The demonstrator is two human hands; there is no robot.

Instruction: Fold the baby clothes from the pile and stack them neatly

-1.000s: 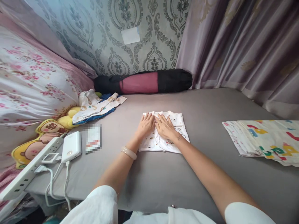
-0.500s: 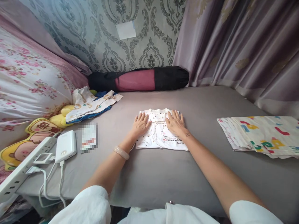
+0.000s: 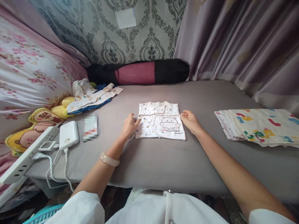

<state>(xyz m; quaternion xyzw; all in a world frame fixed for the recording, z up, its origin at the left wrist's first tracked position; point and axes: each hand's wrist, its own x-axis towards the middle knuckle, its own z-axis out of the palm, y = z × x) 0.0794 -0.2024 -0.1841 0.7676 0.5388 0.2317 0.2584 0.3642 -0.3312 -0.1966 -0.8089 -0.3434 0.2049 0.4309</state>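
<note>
A folded white baby shirt [image 3: 151,123] lies flat on the grey bed cover, its upper part folded down. A hippo face and lettering mark the right half of its front; small prints dot the rest. My left hand [image 3: 131,125] is at the shirt's left edge, fingers curled, with the thumb against the cloth. At the right edge, level with the fold, my right hand [image 3: 190,121] has its fingers bent together on the border. The fingertips of both hands are partly hidden.
Folded printed cloths [image 3: 261,127] lie to the right. On the left are a white power bank [image 3: 69,134], a power strip [image 3: 30,155] with cables, a blurred packet [image 3: 90,128] and a pile of baby clothes [image 3: 93,101]. A black and maroon roll bag [image 3: 137,73] rests against the wall.
My hands have come off the top of the shirt and moved outward to its two side edges, their fingers now curled. The hippo print is uncovered. The view has tilted down slightly.
</note>
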